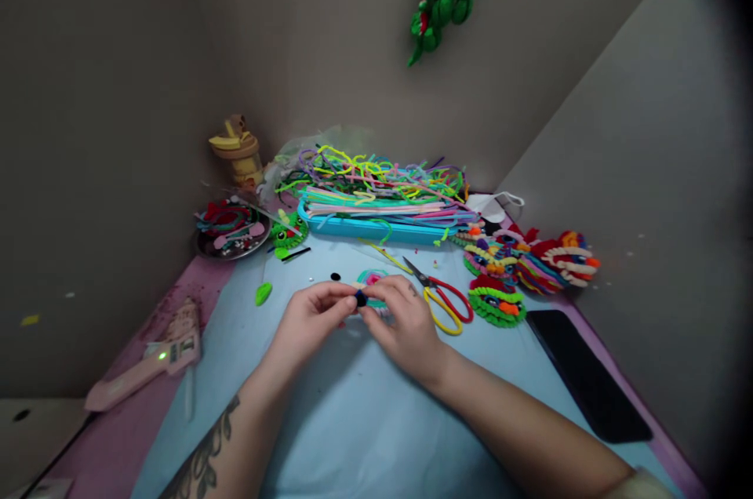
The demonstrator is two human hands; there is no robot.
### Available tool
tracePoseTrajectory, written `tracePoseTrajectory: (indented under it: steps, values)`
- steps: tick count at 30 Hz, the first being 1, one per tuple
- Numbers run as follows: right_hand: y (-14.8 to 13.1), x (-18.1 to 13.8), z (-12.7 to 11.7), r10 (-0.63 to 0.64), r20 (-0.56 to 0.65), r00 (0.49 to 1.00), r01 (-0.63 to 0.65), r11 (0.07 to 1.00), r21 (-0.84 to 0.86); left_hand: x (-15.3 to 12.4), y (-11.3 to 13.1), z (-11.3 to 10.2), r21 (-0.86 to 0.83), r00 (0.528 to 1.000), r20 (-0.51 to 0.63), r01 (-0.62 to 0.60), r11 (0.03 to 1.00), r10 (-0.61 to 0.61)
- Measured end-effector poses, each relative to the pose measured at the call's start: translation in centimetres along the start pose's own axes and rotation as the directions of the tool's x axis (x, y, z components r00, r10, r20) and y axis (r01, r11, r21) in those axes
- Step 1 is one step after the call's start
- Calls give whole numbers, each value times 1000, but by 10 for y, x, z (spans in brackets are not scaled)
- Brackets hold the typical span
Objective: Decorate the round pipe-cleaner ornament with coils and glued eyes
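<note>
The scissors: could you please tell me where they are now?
In the head view, the scissors lie on the blue mat, right of centre, between the right hand, pinching a dark piece, and a green frilled figure.

Left hand (309,322) and right hand (405,326) pinch a dark ball (361,297), scissors (444,299) just beside.

Bare left hand (309,318) and right hand (405,322), forearms uncovered. Dark leafy tattoo (205,452) in line work along the left forearm, well back from the fingers. Pale sleeve edge (650,479) at the right elbow, farthest from the fingers.
</note>
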State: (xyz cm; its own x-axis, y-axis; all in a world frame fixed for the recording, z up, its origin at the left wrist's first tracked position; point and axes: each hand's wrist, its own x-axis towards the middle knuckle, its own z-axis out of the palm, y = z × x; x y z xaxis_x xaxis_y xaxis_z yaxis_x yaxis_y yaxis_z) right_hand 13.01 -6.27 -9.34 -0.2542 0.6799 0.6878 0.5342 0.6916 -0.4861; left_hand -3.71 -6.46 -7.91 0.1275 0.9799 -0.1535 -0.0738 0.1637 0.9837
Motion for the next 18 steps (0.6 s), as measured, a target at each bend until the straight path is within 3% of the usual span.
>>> tracePoseTrajectory:
  steps: [9, 14, 18]
  values:
    - [0, -4, 2, -20, -3, 1000, 20, 999, -40, -2, -3, 3, 83, 996, -61, -56, 995, 61]
    - [-3, 2, -1, 109, 59, 992, -116, 982, 148, -2, 2, 3, 197, 990, -101, -74, 977, 96]
    - [0, 14, -10, 224, 151, 963, -254, 941, 224, -3, 6, 2, 310, 986, -59, -132, 941, 158]
